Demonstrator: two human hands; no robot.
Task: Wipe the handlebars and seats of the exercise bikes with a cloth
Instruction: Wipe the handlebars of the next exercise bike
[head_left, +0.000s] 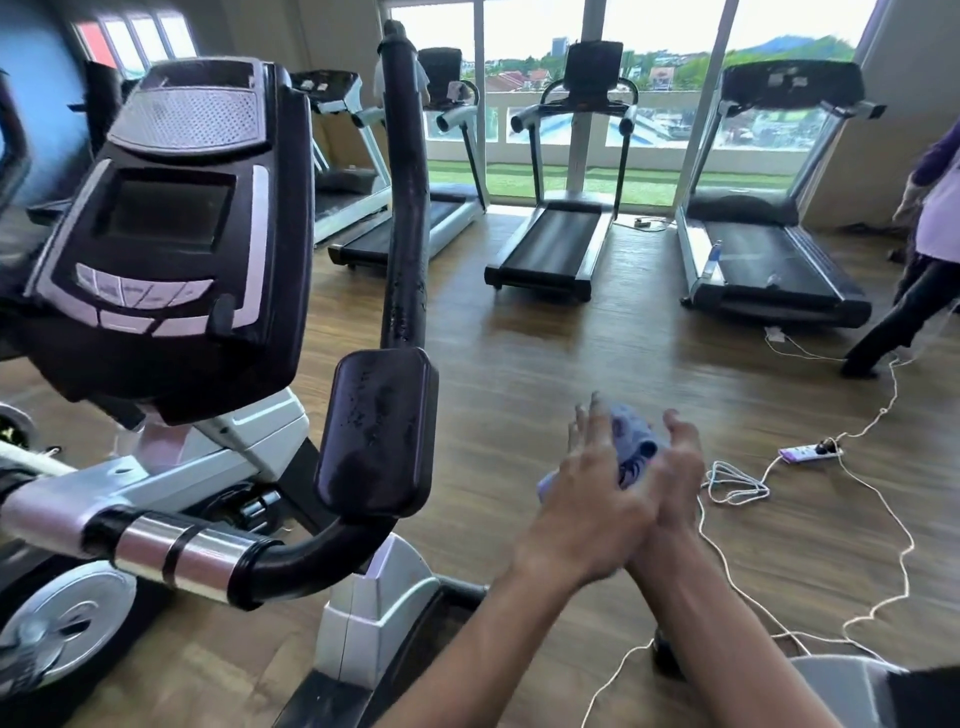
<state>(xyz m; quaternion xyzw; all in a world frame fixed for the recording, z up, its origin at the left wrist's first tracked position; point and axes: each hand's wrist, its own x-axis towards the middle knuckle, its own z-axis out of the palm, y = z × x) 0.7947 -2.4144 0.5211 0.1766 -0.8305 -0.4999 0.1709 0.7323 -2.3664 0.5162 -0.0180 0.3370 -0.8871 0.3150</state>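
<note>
An exercise bike fills the left, with its black console (171, 223). Its worn black handlebar (408, 208) rises past a flat black pad (379, 431), and a chrome and black bar (182, 556) runs below. Both my hands are together over the floor, to the right of the pad and apart from it. Between them is a bunched pale blue cloth (634, 436). My right hand (680, 462) curls its fingers round the cloth. My left hand (587, 493) lies against the cloth with its fingers stretched upward. No bike seat is clearly in view.
Several treadmills (550, 249) stand along the windows at the back. White cables (737, 483) and a power strip (810, 452) lie on the wooden floor to the right. A person (930, 228) stands at the right edge. The bike's base (374, 613) is beside my left forearm.
</note>
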